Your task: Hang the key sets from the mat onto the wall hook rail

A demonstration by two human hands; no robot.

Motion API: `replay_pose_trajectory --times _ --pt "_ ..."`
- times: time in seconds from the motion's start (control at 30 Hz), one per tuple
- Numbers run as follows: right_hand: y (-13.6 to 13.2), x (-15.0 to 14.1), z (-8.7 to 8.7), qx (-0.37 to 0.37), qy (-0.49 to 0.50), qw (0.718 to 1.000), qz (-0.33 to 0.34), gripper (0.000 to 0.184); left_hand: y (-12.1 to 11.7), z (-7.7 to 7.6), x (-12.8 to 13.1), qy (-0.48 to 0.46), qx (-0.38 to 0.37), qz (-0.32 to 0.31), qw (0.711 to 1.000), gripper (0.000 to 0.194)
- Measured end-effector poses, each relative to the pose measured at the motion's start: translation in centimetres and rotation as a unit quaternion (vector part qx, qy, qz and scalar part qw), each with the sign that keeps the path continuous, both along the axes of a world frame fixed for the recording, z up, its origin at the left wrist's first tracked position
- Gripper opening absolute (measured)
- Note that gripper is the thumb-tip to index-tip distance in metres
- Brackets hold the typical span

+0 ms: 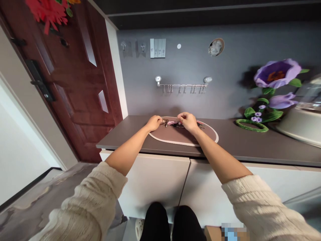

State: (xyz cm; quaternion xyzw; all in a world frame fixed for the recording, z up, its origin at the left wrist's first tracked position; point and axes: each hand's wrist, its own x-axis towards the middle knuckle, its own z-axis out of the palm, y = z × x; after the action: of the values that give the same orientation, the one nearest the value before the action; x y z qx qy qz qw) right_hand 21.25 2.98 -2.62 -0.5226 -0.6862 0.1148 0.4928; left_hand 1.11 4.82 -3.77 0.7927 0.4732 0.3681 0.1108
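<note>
On the bench (pixel 240 144), over an oval mat (pixel 182 135), the left hand (pixel 154 123) pinches the key bunch (pixel 172 123); the right hand (pixel 189 122) curls above it, its fingers' grip unclear.

Location type: home, entrance area beside door. Indicators: dark red panelled door (pixel 75 72) with handle lock (pixel 41 83) and peephole (pixel 64 42); red flower decoration (pixel 48 13) hung on door. Low white cabinet (pixel 152 180) with dark countertop (pixel 233 147). Hook rail (pixel 184 85) on grey wall (pixel 140 80) above countertop. Purple artificial flower (pixel 277 73) standing on countertop. Pale clog (pixel 138 228) on floor beneath cabinet.
</note>
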Motion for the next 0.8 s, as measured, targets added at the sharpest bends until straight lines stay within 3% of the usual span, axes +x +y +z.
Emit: replay_pose_trajectory --times 0.1,0.17,0.37,0.53,0.63,0.8 --pt "0.0 -0.1 -0.1 0.003 0.000 1.000 0.012 0.015 0.2 0.1 0.1 -0.115 -0.037 -0.012 0.993 0.016" --pt "0.0 -0.3 0.0 0.005 0.005 1.000 0.022 0.015 0.3 0.2 0.3 -0.213 -0.085 -0.036 0.973 0.013" --pt "-0.3 -0.7 0.2 0.003 -0.001 0.999 0.049 0.016 -0.1 1.0 0.8 -0.439 -0.224 -0.118 0.862 0.008" --pt "-0.3 -0.9 0.1 0.010 -0.015 0.998 0.064 0.017 -0.6 1.6 0.5 -0.494 -0.264 -0.198 0.804 0.005" --pt "-0.6 -1.2 0.2 0.002 0.007 0.995 0.097 0.020 -0.8 1.7 0.4 -0.500 -0.259 -0.240 0.791 0.011" --pt "-1.3 -1.8 0.2 -0.059 0.086 0.971 0.213 0.026 -1.3 2.0 0.4 -0.516 -0.252 -0.260 0.776 0.017"
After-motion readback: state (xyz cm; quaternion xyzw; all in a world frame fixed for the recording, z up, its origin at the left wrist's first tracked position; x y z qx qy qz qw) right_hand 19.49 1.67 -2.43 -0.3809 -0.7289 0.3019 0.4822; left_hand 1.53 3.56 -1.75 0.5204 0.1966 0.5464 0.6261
